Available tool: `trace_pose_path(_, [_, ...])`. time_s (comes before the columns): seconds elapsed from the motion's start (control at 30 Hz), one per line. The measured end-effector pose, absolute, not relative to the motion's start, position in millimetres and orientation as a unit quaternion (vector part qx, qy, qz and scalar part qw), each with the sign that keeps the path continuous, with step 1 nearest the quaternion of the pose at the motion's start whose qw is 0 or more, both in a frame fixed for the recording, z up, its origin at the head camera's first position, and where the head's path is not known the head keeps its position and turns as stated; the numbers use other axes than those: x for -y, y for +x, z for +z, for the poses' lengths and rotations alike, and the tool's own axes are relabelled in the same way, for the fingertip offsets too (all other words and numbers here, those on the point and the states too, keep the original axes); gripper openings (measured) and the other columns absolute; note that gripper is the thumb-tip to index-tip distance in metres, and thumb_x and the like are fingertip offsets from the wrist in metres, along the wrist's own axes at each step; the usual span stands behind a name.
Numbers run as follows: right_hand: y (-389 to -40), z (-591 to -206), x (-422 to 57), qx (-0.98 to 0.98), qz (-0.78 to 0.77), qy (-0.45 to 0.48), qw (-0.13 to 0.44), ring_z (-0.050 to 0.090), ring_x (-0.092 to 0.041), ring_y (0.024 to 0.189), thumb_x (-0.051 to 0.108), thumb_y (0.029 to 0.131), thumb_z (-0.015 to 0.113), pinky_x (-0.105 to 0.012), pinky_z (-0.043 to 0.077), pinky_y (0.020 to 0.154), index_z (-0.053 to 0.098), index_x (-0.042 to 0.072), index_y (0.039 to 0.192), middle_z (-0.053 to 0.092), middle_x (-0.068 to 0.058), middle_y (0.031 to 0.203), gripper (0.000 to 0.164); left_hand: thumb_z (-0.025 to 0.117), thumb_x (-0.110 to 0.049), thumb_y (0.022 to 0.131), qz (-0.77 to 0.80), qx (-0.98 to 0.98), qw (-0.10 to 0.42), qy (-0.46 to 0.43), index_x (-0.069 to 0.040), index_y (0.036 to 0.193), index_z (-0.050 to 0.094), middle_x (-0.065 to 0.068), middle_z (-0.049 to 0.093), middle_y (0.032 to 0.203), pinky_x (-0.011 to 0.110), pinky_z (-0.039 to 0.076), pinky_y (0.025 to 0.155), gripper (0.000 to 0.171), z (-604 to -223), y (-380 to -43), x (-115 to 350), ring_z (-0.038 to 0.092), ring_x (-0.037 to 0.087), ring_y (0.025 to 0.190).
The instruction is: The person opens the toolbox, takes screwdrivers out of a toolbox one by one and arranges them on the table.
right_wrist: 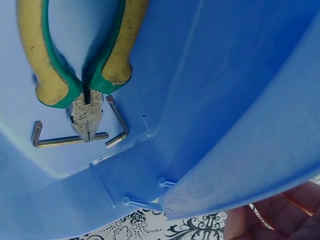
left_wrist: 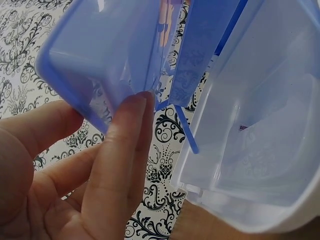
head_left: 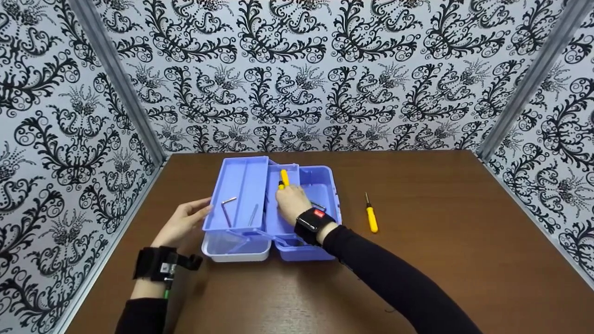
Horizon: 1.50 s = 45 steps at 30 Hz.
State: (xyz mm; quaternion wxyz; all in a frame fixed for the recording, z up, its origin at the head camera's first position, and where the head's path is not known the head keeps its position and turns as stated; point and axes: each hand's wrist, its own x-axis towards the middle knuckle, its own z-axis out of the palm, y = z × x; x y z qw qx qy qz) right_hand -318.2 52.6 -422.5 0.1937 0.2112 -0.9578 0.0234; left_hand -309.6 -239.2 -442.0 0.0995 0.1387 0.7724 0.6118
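Note:
A blue plastic toolbox point(head_left: 330, 199) stands open on the table, its trays fanned out to the left. My left hand point(head_left: 183, 220) pinches the near left edge of the upper tray point(head_left: 236, 176), thumb on one side and fingers on the other point(left_wrist: 115, 150). An L-shaped hex key point(head_left: 226, 213) and a thin grey rod point(head_left: 253, 215) lie in that tray. Over the middle tray point(head_left: 274, 220), my right hand point(head_left: 292, 202) curls around a yellow-handled screwdriver point(head_left: 284, 177), whose handle shows past the knuckles. The tray wall partly hides its fingers in the right wrist view.
Pliers point(right_wrist: 88, 114) with yellow-green handles and two hex keys point(right_wrist: 62, 142) lie in the box's bottom compartment. Under the upper tray sits a whitish translucent lid point(head_left: 236, 257). Another yellow screwdriver point(head_left: 372, 219) lies on the brown table to the right. Patterned walls surround the table.

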Motion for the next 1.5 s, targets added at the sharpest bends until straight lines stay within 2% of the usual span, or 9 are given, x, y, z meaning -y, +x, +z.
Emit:
trace_pose_path(0.17, [-319.1,-421.9,-49.9,0.956,0.024,0.212,0.204,0.07,-0.029,0.076,0.006,0.081,0.072,-0.041,0.058,0.067,0.075,0.004,0.085,0.075,-0.011,0.084,0.005,0.05,-0.021,0.105,0.62,-0.766,0.103,0.134,0.01,0.148,0.033,0.033,0.053,0.136,0.028,0.058,0.088,0.056,-444.3,-310.9,239.7,0.07,0.011,0.096])
trace_pose_path(0.37, [-322.4,-423.8,-46.8,0.957,0.013,0.205,0.206,0.071,-0.028,0.074,0.01,0.078,0.077,-0.04,0.059,0.065,0.075,0.005,0.086,0.073,-0.009,0.084,0.009,0.051,-0.022,0.104,0.625,-0.762,0.109,0.13,0.009,0.149,0.033,0.029,0.057,0.134,0.031,0.059,0.088,0.056,-445.0,-311.1,240.3,0.071,0.012,0.096])
trace_pose_path(0.5, [-322.5,-425.1,-44.1,0.955,0.012,0.194,0.223,0.072,-0.026,0.072,0.004,0.08,0.072,-0.038,0.06,0.06,0.074,0.005,0.082,0.073,-0.008,0.082,0.004,0.05,-0.021,0.104,0.61,-0.774,0.102,0.137,0.01,0.148,0.034,0.025,0.062,0.128,0.028,0.06,0.083,0.056,-444.6,-311.4,240.9,0.071,0.01,0.091])
trace_pose_path(0.6, [-321.8,-425.2,-42.0,0.956,0.02,0.181,0.231,0.072,-0.026,0.071,0.0,0.08,0.068,-0.038,0.06,0.057,0.073,0.005,0.081,0.074,-0.007,0.081,0.007,0.05,-0.019,0.104,0.602,-0.78,0.097,0.138,0.012,0.147,0.034,0.025,0.063,0.125,0.027,0.059,0.081,0.055,-444.3,-311.6,241.0,0.07,0.008,0.088])
trace_pose_path(0.77, [-322.7,-423.4,-40.3,0.957,0.034,0.161,0.24,0.072,-0.028,0.069,-0.003,0.086,0.062,-0.039,0.06,0.055,0.072,0.005,0.081,0.075,-0.009,0.08,0.014,0.05,-0.021,0.104,0.596,-0.785,0.1,0.136,0.011,0.147,0.033,0.031,0.06,0.128,0.028,0.059,0.085,0.056,-443.8,-311.0,241.5,0.071,0.008,0.089])
trace_pose_path(1.1, [-326.4,-422.1,-45.3,0.944,-0.072,0.143,0.29,0.066,-0.02,0.072,0.004,0.09,0.06,-0.031,0.058,0.056,0.079,0.011,0.086,0.074,-0.007,0.082,0.021,0.05,-0.024,0.104,0.59,-0.79,0.101,0.131,0.009,0.148,0.033,0.033,0.059,0.129,0.03,0.06,0.084,0.057,-441.6,-308.8,242.4,0.071,0.009,0.089])
trace_pose_path(1.3, [-329.7,-418.9,-52.3,0.932,-0.1,0.134,0.322,0.064,-0.018,0.069,0.012,0.091,0.063,-0.028,0.057,0.054,0.077,0.007,0.087,0.072,-0.008,0.075,0.016,0.05,-0.024,0.105,0.584,-0.794,0.101,0.137,0.009,0.149,0.033,0.034,0.058,0.129,0.03,0.06,0.084,0.057,-441.3,-308.8,242.7,0.071,0.009,0.089])
trace_pose_path(1.5, [-331.1,-413.7,-63.0,0.945,-0.091,0.11,0.293,0.065,-0.019,0.07,0.023,0.091,0.067,-0.029,0.058,0.053,0.078,0.005,0.088,0.072,-0.01,0.077,0.021,0.049,-0.022,0.105,0.606,-0.777,0.107,0.132,0.01,0.149,0.031,0.031,0.059,0.13,0.027,0.059,0.084,0.057,-442.4,-309.8,241.1,0.071,0.009,0.092])
